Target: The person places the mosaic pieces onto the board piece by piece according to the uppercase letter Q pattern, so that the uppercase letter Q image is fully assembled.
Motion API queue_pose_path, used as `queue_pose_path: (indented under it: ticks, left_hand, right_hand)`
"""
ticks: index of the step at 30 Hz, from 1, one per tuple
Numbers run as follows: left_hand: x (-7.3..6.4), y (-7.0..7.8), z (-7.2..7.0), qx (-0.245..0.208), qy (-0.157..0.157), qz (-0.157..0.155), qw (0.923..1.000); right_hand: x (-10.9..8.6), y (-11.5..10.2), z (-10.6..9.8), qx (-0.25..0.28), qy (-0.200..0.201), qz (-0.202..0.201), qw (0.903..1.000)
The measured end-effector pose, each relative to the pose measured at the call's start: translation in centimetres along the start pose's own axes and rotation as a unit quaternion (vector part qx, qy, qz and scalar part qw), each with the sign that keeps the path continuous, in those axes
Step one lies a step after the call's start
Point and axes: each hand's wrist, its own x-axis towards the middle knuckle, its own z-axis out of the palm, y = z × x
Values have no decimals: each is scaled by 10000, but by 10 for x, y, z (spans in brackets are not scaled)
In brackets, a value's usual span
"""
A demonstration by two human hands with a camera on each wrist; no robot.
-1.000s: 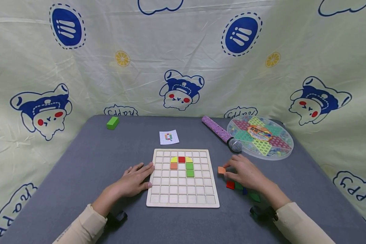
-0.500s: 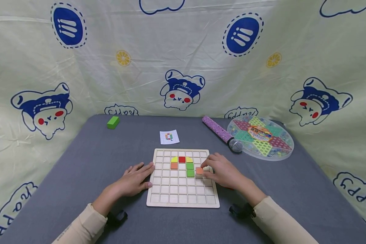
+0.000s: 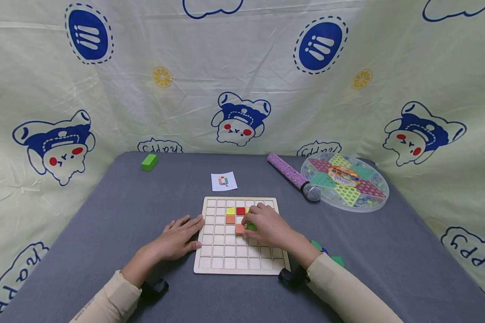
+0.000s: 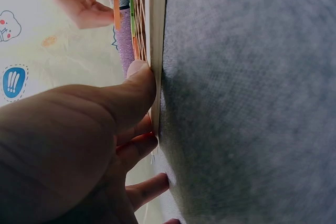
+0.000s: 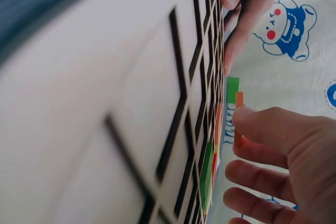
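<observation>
My left hand [image 3: 182,240] lies at the left edge of the wooden grid board [image 3: 228,251], fingers outstretched. In the left wrist view its thumb and fingertips touch the board's edge. My right hand [image 3: 271,229] is over the board, pinching a flat orange square tile [image 3: 240,229] between thumb and finger. The right wrist view shows that tile [image 5: 239,99] held edge-on, raised off the grid. In the board's upper rows sit a yellow tile [image 3: 231,211], a red tile [image 3: 240,211], another orange tile [image 3: 230,220] and green tiles, partly covered by my right hand.
Loose green [image 3: 337,261] and blue [image 3: 324,250] pieces lie under my right forearm. Behind the board is a small pattern card [image 3: 224,181]. A purple microphone [image 3: 288,172] leans against a round game box [image 3: 357,197]; a green block [image 3: 149,162] stands back left.
My right hand has carried the orange tile leftward from the table at the right, over the board's edge, to near its middle. The left hand has stayed at the board's edge.
</observation>
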Motion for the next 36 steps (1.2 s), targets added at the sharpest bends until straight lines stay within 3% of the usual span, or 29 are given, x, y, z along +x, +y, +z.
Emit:
queue_pose_path:
  ticks: [15, 36]
  left_hand:
    - [-1, 0, -1, -21, 41, 44, 10000]
    - [-1, 1, -2, -28, 24, 42, 10000]
  right_hand:
    - [23, -12, 8, -294, -148, -15, 9995]
    - [29, -16, 10, -418, -368, 73, 9984]
